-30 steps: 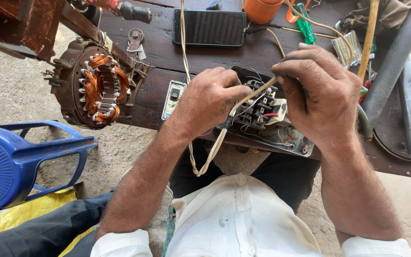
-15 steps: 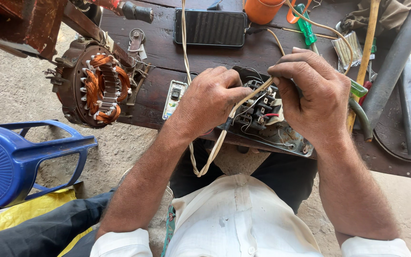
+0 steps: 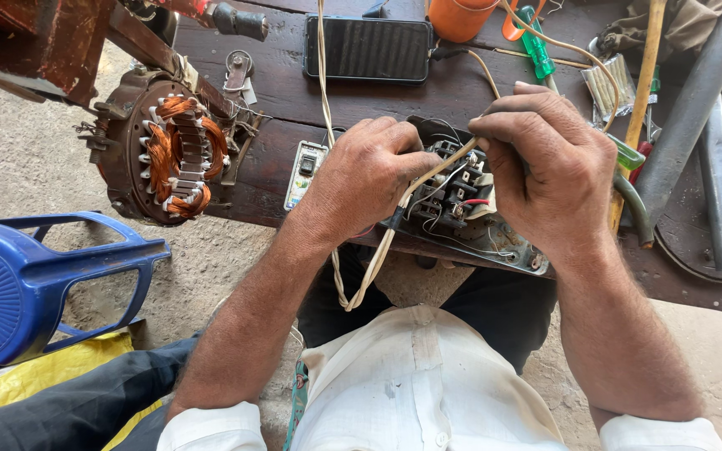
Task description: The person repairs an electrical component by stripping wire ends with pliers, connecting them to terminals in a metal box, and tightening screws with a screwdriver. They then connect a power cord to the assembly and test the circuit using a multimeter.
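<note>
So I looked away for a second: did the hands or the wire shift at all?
Barely. The right hand drew slightly in toward the switch box, fingers curling tighter on the cream wire. The left hand kept its pinch on that wire. Phone and copper-wound stator stayed put.

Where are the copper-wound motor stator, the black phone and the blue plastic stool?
Motor stator [image 3: 179,159], head view: on its copper windings.
Black phone [image 3: 368,48], head view: middle of its dark screen.
Blue plastic stool [image 3: 2,292], head view: on its round ribbed seat.

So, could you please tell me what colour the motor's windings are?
Copper-orange, seen in the head view: the windings sit left of the left hand.
</note>
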